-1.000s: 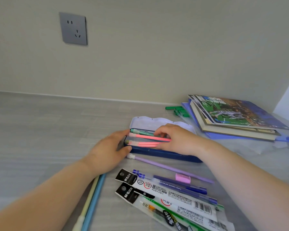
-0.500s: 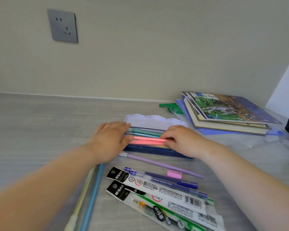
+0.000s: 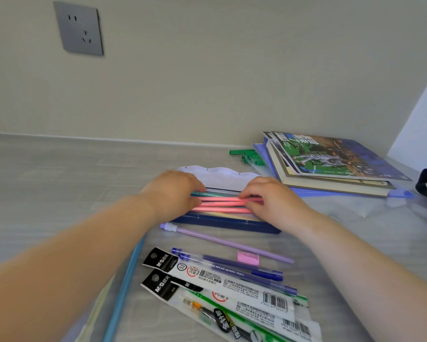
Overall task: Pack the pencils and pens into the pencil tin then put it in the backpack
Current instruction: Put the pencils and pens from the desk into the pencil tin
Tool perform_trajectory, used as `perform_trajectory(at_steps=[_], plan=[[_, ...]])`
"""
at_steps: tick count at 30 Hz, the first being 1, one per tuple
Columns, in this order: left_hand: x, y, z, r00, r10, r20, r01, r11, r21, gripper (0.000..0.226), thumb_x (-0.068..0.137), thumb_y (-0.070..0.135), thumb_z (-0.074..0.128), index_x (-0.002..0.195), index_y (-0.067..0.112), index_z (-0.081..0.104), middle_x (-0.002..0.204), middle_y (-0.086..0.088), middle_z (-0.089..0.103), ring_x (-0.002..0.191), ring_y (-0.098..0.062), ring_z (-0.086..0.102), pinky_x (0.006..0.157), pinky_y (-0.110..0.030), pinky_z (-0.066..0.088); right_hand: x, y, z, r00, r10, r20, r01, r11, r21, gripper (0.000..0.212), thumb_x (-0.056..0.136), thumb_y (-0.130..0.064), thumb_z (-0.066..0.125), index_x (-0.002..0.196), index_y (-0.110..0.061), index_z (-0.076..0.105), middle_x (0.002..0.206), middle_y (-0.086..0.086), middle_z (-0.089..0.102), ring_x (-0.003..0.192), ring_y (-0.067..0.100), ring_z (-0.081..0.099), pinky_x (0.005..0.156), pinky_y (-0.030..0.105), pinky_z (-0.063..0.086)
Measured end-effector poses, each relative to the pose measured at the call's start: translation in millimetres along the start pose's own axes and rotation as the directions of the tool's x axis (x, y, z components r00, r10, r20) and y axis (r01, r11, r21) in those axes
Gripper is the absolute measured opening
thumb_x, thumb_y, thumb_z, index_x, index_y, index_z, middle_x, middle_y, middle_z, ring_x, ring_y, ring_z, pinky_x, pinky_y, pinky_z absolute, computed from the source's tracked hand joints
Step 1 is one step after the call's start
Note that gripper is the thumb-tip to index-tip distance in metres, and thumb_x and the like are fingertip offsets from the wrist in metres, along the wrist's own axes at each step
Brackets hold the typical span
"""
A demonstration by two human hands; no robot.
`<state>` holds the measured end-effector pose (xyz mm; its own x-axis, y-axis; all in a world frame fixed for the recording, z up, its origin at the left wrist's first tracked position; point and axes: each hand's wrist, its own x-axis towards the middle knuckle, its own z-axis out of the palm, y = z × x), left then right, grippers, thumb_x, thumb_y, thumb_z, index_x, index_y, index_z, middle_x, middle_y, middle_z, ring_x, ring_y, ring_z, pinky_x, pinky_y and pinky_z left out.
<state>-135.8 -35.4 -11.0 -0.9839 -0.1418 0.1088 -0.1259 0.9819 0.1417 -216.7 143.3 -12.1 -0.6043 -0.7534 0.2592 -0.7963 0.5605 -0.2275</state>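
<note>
both hands, left hand (image 3: 175, 193) and right hand (image 3: 269, 201), fingers pressed flat on pink and teal pencils (image 3: 222, 202) inside the open dark blue rectangular pencil tin (image 3: 222, 222) on the grey surface (image 3: 59, 183). pencils light, stiff, roll easily; grip tin by its long sides.

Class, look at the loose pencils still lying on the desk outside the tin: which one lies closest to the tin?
The lilac pencil with the white end, lying just in front of the navy pencil tin. The light blue pencil lies further off, under the left forearm.
</note>
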Motion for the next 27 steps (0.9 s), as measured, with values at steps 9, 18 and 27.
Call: perform_trajectory(at_steps=[9,18,27], plan=[[-6,-4,3,0.997,-0.070,-0.025,0.056,0.933,-0.356,0.022,0.080,0.021,0.064,0.101,0.016,0.070,0.091,0.004,0.062,0.090,-0.011,0.054,0.077,-0.016,0.039,-5,0,-13,0.979,0.068,0.191,-0.082,0.994,0.067,0.021,0.088,-0.018,0.056,0.105,-0.014,0.068,0.112,0.001,0.066,0.090,0.007,0.050,0.080,0.019,0.038],[-6,-8,5,0.995,-0.087,-0.038,0.074,0.963,-0.259,0.021,0.083,0.020,0.060,0.101,0.019,0.070,0.115,0.001,0.068,0.108,-0.017,0.058,0.096,-0.027,0.043,-6,2,-7,0.997,0.055,0.062,-0.056,0.998,0.015,0.018,0.085,-0.016,0.059,0.100,-0.014,0.069,0.107,0.006,0.064,0.105,0.020,0.051,0.090,0.031,0.040],[-35,-16,-10,0.962,-0.198,-0.187,0.129,0.936,-0.327,0.024,0.086,0.023,0.054,0.106,0.018,0.065,0.098,0.002,0.063,0.099,-0.021,0.056,0.087,-0.026,0.040,-11,-2,-3,0.997,0.076,0.020,-0.076,0.997,-0.012,0.037,0.090,-0.028,0.051,0.126,-0.019,0.051,0.133,0.003,0.050,0.124,0.022,0.037,0.105,0.033,0.029]])
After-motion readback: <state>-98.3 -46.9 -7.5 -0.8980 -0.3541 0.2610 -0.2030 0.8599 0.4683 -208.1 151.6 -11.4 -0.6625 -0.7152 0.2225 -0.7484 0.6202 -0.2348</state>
